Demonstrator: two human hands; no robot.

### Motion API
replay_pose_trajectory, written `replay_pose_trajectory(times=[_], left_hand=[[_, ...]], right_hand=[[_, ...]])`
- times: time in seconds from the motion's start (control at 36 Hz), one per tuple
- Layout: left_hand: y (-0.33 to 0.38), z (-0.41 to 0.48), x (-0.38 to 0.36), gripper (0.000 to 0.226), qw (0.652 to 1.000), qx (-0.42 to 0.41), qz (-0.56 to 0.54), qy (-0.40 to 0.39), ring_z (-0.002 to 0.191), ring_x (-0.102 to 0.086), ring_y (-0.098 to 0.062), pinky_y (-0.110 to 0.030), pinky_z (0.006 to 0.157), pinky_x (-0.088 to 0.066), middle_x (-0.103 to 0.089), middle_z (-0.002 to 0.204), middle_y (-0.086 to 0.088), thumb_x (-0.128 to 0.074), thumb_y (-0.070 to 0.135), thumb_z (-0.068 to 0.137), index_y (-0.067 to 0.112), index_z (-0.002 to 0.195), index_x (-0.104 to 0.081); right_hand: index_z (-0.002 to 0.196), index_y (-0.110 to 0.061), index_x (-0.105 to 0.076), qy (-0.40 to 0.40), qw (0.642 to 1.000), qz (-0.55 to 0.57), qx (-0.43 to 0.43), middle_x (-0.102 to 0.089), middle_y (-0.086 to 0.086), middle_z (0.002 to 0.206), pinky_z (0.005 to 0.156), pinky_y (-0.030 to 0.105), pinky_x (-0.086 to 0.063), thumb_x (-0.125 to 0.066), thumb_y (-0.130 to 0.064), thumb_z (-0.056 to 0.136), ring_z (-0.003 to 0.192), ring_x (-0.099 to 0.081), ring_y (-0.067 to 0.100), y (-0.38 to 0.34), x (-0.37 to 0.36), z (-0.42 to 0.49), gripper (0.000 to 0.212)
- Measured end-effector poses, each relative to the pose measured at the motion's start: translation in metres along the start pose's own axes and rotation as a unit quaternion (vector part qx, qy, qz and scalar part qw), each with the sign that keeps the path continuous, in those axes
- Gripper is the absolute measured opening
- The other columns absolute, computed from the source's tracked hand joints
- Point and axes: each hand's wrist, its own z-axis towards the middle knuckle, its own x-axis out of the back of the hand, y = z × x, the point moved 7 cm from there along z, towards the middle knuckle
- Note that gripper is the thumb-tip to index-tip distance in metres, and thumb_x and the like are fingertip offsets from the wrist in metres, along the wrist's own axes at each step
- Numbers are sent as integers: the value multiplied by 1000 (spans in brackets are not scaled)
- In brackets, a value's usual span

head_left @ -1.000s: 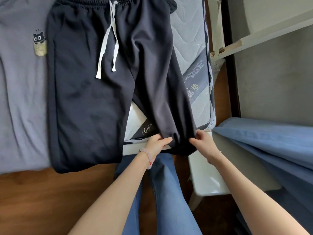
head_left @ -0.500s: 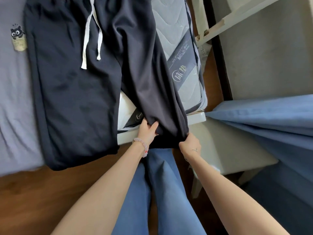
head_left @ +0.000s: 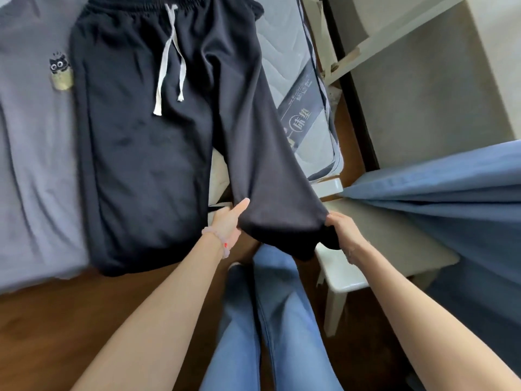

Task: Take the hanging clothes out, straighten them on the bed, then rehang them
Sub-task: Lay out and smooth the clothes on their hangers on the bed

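Observation:
Dark navy sweatpants (head_left: pixel 146 142) with a white drawstring lie waist-up on the bed. Their left leg rests flat, its cuff hanging over the bed's near edge. The right leg stretches out diagonally toward me, lifted off the mattress. My left hand (head_left: pixel 228 221) pinches the left side of that leg's cuff, and my right hand (head_left: pixel 342 231) grips the right side of the cuff. A grey T-shirt (head_left: pixel 33 153) with a small cat patch lies flat to the left of the pants.
The quilted mattress (head_left: pixel 284 66) ends at the right, with a dark bed frame and a pale wall beyond. A white stool (head_left: pixel 375 249) stands below my right hand. Blue fabric (head_left: pixel 451 198) hangs at the right. My jeans-clad legs stand on the wooden floor (head_left: pixel 56 328).
Both hands have pulled the right leg's cuff further toward me and spread it wider. The leg now lies straighter and tauter than before.

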Motion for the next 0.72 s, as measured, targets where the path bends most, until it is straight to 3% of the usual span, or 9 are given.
replay_pose_trajectory(times=[0.06,0.11,0.17,0.19,0.31,0.44,0.53,0.64,0.72], left_hand=[[-9,10,6,100,1000,16,17,-17,113,-61,-23,-41,103,-44,-61,129,-7,-89,49,49,8,131,-49],[-6,4,-1,97,999,14,12,-28,116,-58,-25,-42,105,-42,-61,128,-9,-89,41,51,4,131,-48],[1,-8,-14,97,999,18,18,-39,117,-57,-27,-43,105,-42,-60,127,-11,-90,32,49,1,130,-46],[2,-9,-18,91,999,16,22,-31,115,-59,-28,-42,103,-44,-60,126,-13,-89,26,54,0,129,-46],[1,-11,-28,58,999,10,38,26,100,-64,-29,-35,80,-53,-63,114,-15,-79,7,71,-2,119,-47],[2,-3,-34,53,999,-12,-4,45,97,-64,-19,-29,80,-51,-67,111,-5,-79,13,72,5,119,-55],[-5,3,-43,47,998,-2,-39,40,99,-67,-21,-35,88,-53,-71,110,-6,-77,13,73,9,117,-62],[-16,11,-68,33,998,41,-40,26,91,-66,-17,-23,60,-56,-68,111,-5,-68,10,83,10,115,-59],[-25,23,-76,40,998,50,-23,43,108,-61,-25,-31,80,-55,-61,124,-9,-65,9,86,6,123,-53]], right_hand=[[68,-21,-54,-50,999,-5,-4,-54,0,71,63,28,-35,-61,-29,80,69,-50,20,-6,-8,-4,16],[93,-23,-69,-108,994,-24,-11,-71,-3,85,66,21,-48,-65,-40,92,75,-68,11,-9,-16,-2,17],[114,-21,-69,-139,989,-42,-11,-76,-3,105,85,26,-52,-66,-47,91,95,-72,15,-15,-21,4,35],[115,-21,-69,-144,988,-47,-2,-76,-2,109,93,30,-51,-67,-47,90,102,-71,17,-21,-24,7,36],[95,-16,-74,-122,990,-31,59,-76,2,96,85,29,-50,-64,-30,96,94,-68,19,-48,-29,15,17],[91,-19,-71,-42,993,55,93,-72,5,97,90,34,-48,-58,-14,99,93,-64,19,-54,17,23,17],[82,-20,-66,12,992,42,121,-65,1,83,73,26,-48,-55,-8,100,77,-57,14,-52,55,24,24],[72,-10,-55,79,986,-69,131,-50,5,72,55,18,-39,-52,-3,100,71,-42,16,-49,89,47,29],[80,-4,-58,81,980,-147,103,-55,12,79,58,30,-36,-54,-9,99,78,-46,22,-46,96,71,19]])
